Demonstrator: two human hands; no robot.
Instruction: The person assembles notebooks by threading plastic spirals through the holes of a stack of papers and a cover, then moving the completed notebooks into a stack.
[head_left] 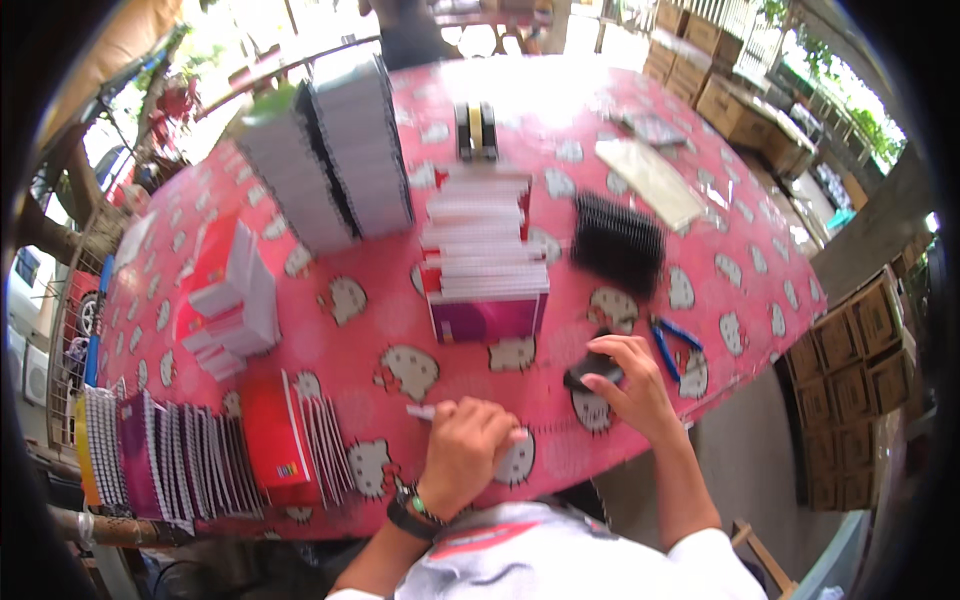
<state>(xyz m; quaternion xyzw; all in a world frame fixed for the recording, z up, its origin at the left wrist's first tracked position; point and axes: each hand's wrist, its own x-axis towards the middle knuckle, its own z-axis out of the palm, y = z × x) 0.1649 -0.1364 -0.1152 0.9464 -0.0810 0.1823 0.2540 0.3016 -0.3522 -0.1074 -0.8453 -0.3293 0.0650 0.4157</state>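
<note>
Pink tablecloth, dark object in right hand

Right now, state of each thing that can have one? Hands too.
Left hand: curled; grip on pale thin piece unclear
Right hand: gripping dark object
Blue-handled pliers: lying flat, handles apart
Black coils: bunched together
Purple-covered booklet: closed
Spiral notebooks: bound, in a row

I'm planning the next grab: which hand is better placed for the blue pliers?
Right, probably: the right hand is nearer the pliers, though it holds a dark object. The left hand is farther off, closed on something white.
</note>
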